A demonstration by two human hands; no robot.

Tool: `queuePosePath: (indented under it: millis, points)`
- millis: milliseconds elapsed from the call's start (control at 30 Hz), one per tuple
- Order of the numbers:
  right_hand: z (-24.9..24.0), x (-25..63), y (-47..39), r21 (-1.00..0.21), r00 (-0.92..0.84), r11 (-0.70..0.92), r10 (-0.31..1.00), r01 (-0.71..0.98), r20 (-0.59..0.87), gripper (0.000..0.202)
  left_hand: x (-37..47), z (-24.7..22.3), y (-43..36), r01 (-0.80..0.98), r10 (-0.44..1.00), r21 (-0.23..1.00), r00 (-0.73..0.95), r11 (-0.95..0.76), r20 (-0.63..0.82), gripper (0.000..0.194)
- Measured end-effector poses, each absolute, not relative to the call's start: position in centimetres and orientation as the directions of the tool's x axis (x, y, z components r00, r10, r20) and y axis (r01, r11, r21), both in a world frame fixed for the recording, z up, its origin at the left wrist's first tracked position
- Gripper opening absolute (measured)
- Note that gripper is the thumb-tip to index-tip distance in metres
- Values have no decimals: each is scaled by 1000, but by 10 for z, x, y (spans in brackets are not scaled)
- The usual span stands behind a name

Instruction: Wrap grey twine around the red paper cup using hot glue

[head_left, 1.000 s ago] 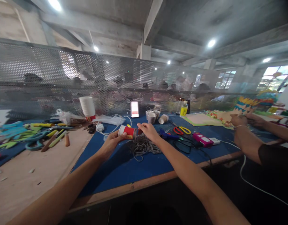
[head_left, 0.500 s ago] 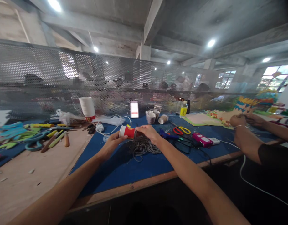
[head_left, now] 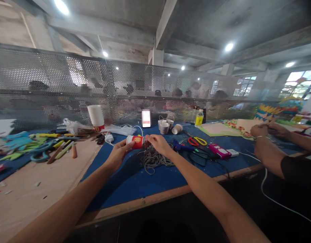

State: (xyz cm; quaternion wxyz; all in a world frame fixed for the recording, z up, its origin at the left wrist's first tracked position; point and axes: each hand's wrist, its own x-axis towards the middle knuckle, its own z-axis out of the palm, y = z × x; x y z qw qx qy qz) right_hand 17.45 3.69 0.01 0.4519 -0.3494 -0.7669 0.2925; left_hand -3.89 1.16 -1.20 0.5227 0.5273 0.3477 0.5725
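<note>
A red and white paper cup (head_left: 137, 142) lies on its side in my left hand (head_left: 118, 156), whose fingers close round its white end. At the cup's other end, where grey cord shows, my right hand (head_left: 159, 145) has its thumb and fingers pinched together; what they hold is too small to make out. Below the hands a tangled pile of grey cord (head_left: 155, 160) rests on the blue table mat (head_left: 125, 187). Behind it stand small cord-wrapped cups (head_left: 164, 127) with handles, and another wrapped cup (head_left: 176, 129) lies tipped over.
Scissors (head_left: 197, 141), a glue gun (head_left: 182, 146) and a magenta box (head_left: 219, 151) lie to the right. A cup stack (head_left: 96, 116) stands at the back left, near tools (head_left: 41, 152). Another person's hands (head_left: 259, 130) work at the right.
The cup has shifted slightly left and turned, so its gold emblem faces the camera. My right hand has moved slightly off the cup's end. The camera view has shifted slightly.
</note>
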Motion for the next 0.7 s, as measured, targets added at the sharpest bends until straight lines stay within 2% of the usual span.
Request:
queuePosePath:
  millis: [300, 467, 533, 600, 700]
  points:
    - [4, 176, 29, -645, -432, 651, 754, 399, 494, 20, -45, -17, 21, -255, 966, 934, -1, -250, 258, 37]
    - [17, 193, 23, -419, -423, 683, 713, 598, 559, 16, -45, -15, 19, -252, 965, 932, -18, -259, 263, 40]
    - [25, 212, 20, -318, -396, 626, 732, 712, 554, 17, -45, -15, 19, -264, 963, 928, -17, -263, 268, 39]
    - [31, 237, 17, -199, -339, 496, 785, 845, 518, 19, -45, -15, 20, -274, 963, 925, -8, -262, 270, 38]
    - [31, 275, 10, 3, -230, 246, 900, 969, 370, 29, -45, -16, 21, -265, 965, 929, -18, -258, 263, 38]
